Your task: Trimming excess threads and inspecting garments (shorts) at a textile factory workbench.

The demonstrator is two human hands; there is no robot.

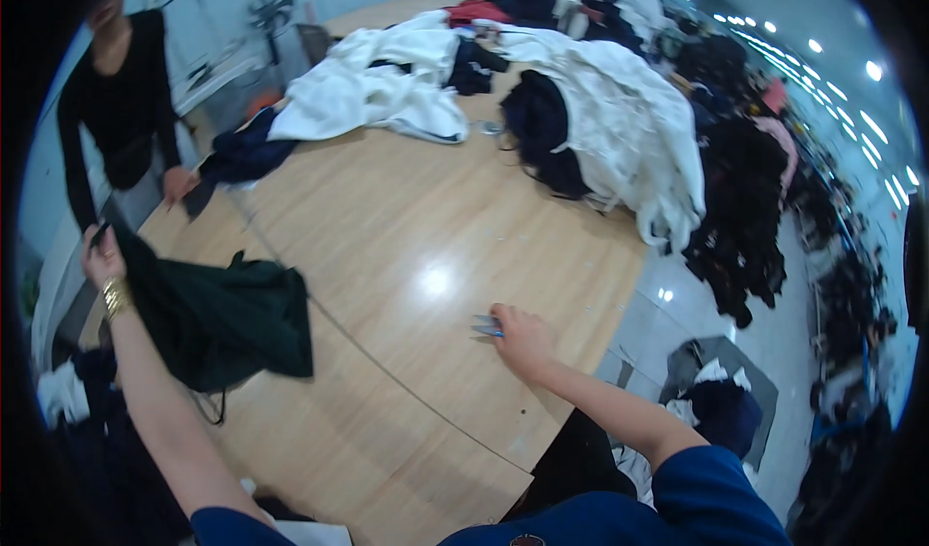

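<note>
My left hand point(104, 256), with a gold bracelet at the wrist, is stretched out to the far left and closed on the edge of a dark green garment point(232, 319). The cloth hangs from my fingers and spreads over the left side of the wooden table point(416, 353). Low over the table's right half, my right hand point(523, 341) is closed around small scissors point(487, 326), whose blades point left. The handles are mostly hidden by my fingers.
White garments point(373, 82) with navy parts lie across the table's far side, and a white and navy pile point(629, 125) hangs over its right edge. A person point(121, 111) in black stands at the far left. Black clothing point(740, 207) is heaped right; a cloth bundle point(721, 411) lies on the floor.
</note>
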